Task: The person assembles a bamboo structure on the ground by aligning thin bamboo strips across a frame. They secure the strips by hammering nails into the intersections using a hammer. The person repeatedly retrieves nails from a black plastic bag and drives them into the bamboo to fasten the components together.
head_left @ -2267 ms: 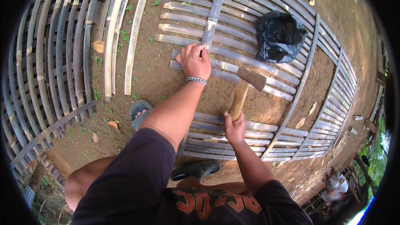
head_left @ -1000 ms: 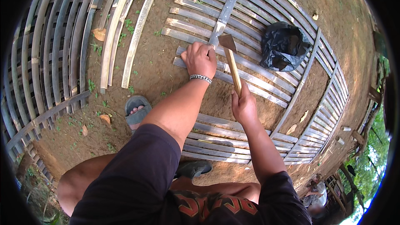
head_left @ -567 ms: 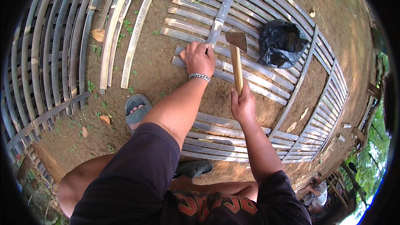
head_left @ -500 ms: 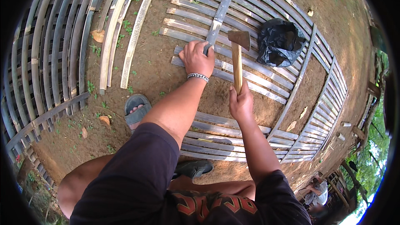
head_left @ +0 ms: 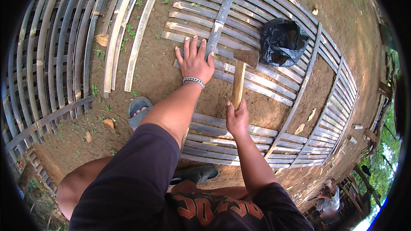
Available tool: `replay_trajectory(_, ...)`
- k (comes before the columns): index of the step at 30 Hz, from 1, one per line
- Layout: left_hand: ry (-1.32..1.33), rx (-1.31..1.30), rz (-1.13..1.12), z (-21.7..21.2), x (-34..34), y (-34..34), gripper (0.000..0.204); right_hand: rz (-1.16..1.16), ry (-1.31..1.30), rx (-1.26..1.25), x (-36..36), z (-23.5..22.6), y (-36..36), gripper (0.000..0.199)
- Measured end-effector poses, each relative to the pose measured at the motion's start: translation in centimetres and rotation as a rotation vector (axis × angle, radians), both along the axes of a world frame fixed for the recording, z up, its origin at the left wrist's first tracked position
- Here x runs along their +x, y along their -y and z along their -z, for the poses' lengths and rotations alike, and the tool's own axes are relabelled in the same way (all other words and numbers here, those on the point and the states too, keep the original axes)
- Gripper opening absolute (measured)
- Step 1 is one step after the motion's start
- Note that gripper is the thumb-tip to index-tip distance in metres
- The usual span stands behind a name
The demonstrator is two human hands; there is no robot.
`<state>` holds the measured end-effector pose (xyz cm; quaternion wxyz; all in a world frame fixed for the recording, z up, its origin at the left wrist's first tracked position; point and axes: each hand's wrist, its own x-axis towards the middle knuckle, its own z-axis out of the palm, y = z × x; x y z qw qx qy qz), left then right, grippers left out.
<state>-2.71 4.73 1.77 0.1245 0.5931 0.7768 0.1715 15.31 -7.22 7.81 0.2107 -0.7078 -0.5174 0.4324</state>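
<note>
My left hand (head_left: pixel 198 65) lies flat with fingers spread on the ends of bamboo slats, its thumb side against a long grey bamboo crosspiece (head_left: pixel 223 13). In my right hand (head_left: pixel 238 120) is a hatchet (head_left: pixel 238 83), gripped low on its wooden handle. The hatchet's rusty head is held over the slats (head_left: pixel 267 86), to the right of my left hand. These slats run across beneath the crosspiece as part of a panel on the ground. A black plastic bag (head_left: pixel 270 48) with its mouth open sits on the panel, just beyond the hatchet head.
Another slatted bamboo panel (head_left: pixel 46 66) stands at the left, with loose bamboo strips (head_left: pixel 139 45) beside it. My sandalled left foot (head_left: pixel 139 110) is on the dirt near them. Another person (head_left: pixel 329 201) is at the lower right.
My left hand has let go of the crosspiece, moved slightly left and down, and spread its fingers flat. The hatchet and right hand have come lower and nearer to me.
</note>
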Motion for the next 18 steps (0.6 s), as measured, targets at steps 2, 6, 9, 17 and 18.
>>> replay_trajectory(2, -0.004, 0.009, -0.003, 0.2, -0.1, 0.0, 0.054, -0.028, 0.043, 0.076, -0.5, -0.5, -0.5, 0.031)
replay_trajectory(6, 0.002, -0.035, 0.0, -0.1, -0.1, -0.1, 0.055, -0.051, 0.076, -0.101, -1.0, -1.4, -1.7, 0.048)
replay_trajectory(9, -0.017, -0.046, -0.019, 0.1, 0.6, 0.2, 0.056, -0.07, 0.089, -0.051, -1.5, -1.6, -2.3, 0.048)
replay_trajectory(17, 0.045, -0.096, -0.053, 0.4, 0.4, 0.7, 0.058, -0.352, 0.167, 0.076, -0.8, -1.9, -5.9, 0.05)
replay_trajectory(18, 0.042, -0.095, -0.054, 0.5, 0.6, 0.6, 0.058, -0.388, 0.188, 0.072, -0.4, -1.8, -6.4, 0.05)
